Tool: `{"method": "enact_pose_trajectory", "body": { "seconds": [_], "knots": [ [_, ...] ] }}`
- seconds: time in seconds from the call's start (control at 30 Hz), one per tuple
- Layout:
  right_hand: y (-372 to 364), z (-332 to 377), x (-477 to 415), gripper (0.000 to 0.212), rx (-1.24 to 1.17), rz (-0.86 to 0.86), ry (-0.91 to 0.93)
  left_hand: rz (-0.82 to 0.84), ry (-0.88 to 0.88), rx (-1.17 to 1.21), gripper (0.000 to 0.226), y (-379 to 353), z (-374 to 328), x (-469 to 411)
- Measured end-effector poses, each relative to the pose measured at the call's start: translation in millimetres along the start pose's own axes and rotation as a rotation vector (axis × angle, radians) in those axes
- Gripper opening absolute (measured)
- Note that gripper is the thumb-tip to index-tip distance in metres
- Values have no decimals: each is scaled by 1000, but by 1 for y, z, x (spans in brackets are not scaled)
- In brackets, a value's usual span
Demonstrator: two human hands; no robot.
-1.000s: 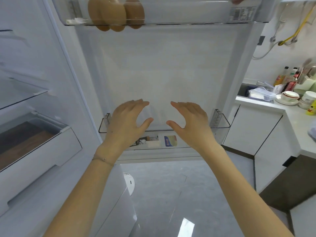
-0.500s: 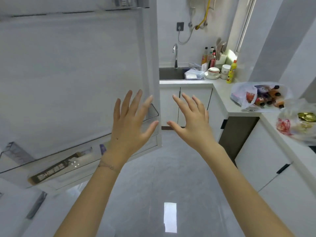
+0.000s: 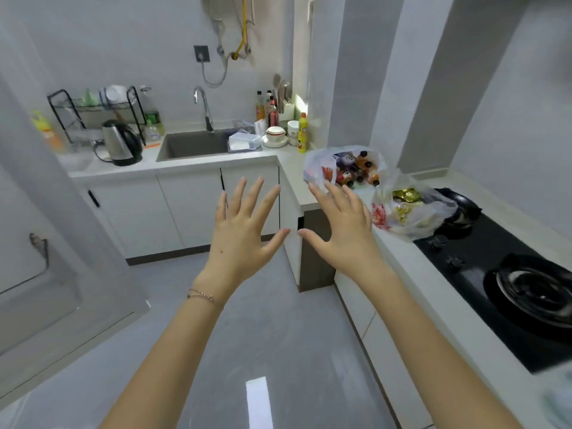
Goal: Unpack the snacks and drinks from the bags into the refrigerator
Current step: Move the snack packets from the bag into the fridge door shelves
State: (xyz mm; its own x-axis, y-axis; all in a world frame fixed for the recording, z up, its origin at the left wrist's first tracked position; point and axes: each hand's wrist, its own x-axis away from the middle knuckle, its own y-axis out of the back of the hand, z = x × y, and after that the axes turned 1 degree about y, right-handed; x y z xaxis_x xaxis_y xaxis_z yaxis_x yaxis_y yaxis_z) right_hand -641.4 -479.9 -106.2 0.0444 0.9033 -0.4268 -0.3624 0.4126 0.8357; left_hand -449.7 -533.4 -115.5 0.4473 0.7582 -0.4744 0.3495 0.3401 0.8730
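Two clear plastic bags lie on the white counter at the right. The farther bag [image 3: 312, 164] holds several small drink bottles [image 3: 359, 171] with dark caps. The nearer bag [image 3: 433, 215] holds snack packets in gold and red wrappers. My left hand [image 3: 243, 233] and my right hand [image 3: 343, 233] are raised side by side over the floor, fingers spread, both holding nothing. My right hand's fingertips are just short of the drinks bag. The open refrigerator door [image 3: 46, 243] fills the left edge; the refrigerator's inside is out of view.
A sink [image 3: 192, 145] with a tap, a kettle [image 3: 120, 144] and a dish rack [image 3: 93, 109] line the far counter. Bottles and bowls [image 3: 275, 134] crowd the corner. A black hob [image 3: 501, 274] with pans is at the right. Grey tiled floor [image 3: 263, 335] lies below.
My view has swung right, from the refrigerator door shelves to the kitchen counter. Both hands stay raised and spread, now nearer the bags.
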Motion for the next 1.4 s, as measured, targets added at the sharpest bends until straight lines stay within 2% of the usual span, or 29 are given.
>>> {"method": "enact_pose_trajectory", "body": {
  "seconds": [0.4, 0.9, 1.17, 1.4],
  "knots": [
    [24, -156, -15, 75, 99, 8, -283, 99, -195, 132, 73, -110, -92, -123],
    [-11, -275, -123, 75, 141, -40, -549, 146, -377, 218, 74, -227, -96, -304],
    [-23, -329, -157, 75, 162, -21, -631, 177, -422, 250, 71, -282, -114, -361],
    [-29, -398, -193, 76, 172, -7, -615, 176, -400, 271, 73, -327, -137, -414]
  ]
}}
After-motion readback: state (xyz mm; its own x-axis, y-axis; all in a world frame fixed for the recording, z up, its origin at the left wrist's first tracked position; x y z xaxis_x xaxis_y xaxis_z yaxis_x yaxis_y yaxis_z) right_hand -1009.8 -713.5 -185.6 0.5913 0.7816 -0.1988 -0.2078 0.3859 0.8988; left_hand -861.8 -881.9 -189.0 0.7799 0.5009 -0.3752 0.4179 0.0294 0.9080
